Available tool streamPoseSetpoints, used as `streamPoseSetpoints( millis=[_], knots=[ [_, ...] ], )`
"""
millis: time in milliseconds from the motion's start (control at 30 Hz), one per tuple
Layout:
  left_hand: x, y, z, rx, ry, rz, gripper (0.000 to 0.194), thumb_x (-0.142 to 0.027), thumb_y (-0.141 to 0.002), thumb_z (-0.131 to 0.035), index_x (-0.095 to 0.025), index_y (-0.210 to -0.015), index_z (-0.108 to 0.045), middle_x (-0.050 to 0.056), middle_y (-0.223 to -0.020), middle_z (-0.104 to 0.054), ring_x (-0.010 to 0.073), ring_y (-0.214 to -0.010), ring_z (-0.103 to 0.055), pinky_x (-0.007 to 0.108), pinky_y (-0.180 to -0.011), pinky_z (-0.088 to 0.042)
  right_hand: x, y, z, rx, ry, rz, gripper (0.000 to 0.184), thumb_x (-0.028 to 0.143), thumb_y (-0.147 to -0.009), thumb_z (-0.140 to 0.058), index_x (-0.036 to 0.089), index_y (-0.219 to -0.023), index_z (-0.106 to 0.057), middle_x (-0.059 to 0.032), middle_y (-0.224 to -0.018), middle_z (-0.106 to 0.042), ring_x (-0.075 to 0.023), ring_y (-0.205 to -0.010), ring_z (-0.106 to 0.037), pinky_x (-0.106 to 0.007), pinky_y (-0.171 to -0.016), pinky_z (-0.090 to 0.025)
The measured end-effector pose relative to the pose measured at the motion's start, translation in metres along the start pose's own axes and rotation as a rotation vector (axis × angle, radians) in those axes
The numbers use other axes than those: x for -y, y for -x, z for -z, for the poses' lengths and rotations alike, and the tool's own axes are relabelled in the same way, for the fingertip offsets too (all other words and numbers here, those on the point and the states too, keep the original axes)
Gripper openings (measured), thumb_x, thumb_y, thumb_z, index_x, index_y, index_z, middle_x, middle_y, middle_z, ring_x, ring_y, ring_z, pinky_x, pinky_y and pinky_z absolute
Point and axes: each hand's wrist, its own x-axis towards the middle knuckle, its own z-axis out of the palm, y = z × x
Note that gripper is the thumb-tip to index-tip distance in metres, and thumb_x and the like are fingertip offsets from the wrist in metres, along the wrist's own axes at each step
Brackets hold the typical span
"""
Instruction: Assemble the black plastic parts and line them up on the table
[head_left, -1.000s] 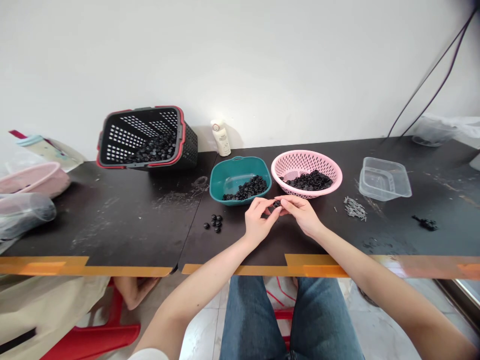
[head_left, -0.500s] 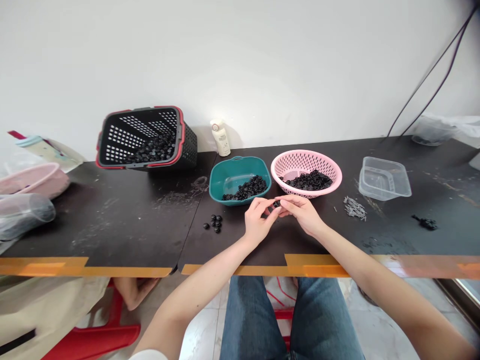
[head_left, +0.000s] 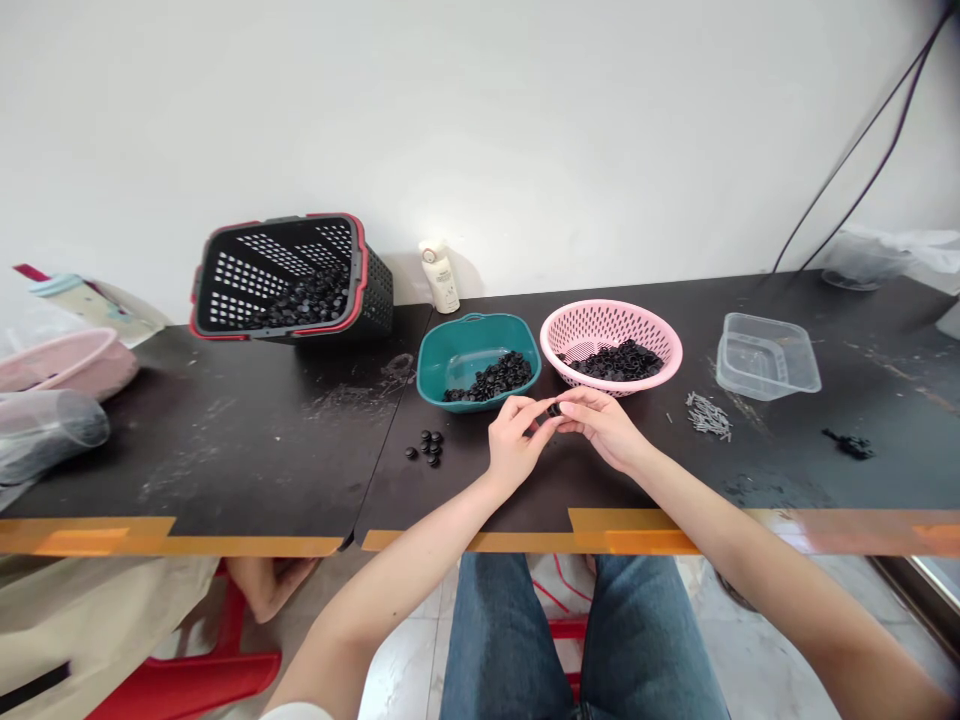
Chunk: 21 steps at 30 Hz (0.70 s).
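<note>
A small round black plastic part (head_left: 554, 409) is pinched between the fingertips of both hands, above the table just in front of the baskets. My left hand (head_left: 516, 437) is closed on its left side, and my right hand (head_left: 602, 430) grips it from the right. Fingers cover most of it. Behind my left hand stands a teal basin (head_left: 459, 345) with a heap of small black parts (head_left: 499, 378). Beyond my right hand, a pink perforated basket (head_left: 666, 340) contains more black pieces (head_left: 619, 362). Several round black caps (head_left: 431, 447) lie on the table to the left.
Grey metal pins (head_left: 708, 416) lie in a pile right of my hands, near a clear plastic box (head_left: 768, 358). A black clump (head_left: 851, 444) rests farther right. A dark crate (head_left: 285, 250) holding black parts leans at the back left, beside a white bottle (head_left: 440, 277).
Both hands stay in nearly the same place. The black part between the fingertips has turned slightly, and the fingers have shifted a little around it.
</note>
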Motion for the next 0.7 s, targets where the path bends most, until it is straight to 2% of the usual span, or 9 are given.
streamPoseSetpoints(
  millis=[200, 700],
  knots=[
    [-0.0012, -0.0006, 0.0006, 0.027, -0.001, 0.02, 0.026, -0.03, -0.085, -0.06, -0.023, -0.11, -0.065, 0.002, -0.087, -0.056, 0.0071, -0.063, -0.051, 0.022, -0.065, -0.05, 0.0003, 0.0, 0.0002, 0.031, -0.037, -0.031, 0.013, 0.028, -0.069, -0.076, 0.021, -0.075, -0.067, 0.0027, -0.073, -0.067, -0.0106, -0.069, -0.065, -0.025, -0.069, -0.055],
    [-0.0006, -0.0009, 0.0011, 0.015, -0.008, 0.021, 0.026, -0.03, -0.085, -0.061, -0.022, -0.11, -0.065, 0.002, -0.087, -0.055, 0.0065, -0.063, -0.051, 0.022, -0.063, -0.049, 0.0015, -0.0003, 0.0002, 0.03, -0.008, -0.028, 0.019, 0.031, -0.069, -0.076, 0.02, -0.082, -0.069, 0.0004, -0.08, -0.067, -0.0114, -0.072, -0.065, -0.026, -0.069, -0.056]
  ],
)
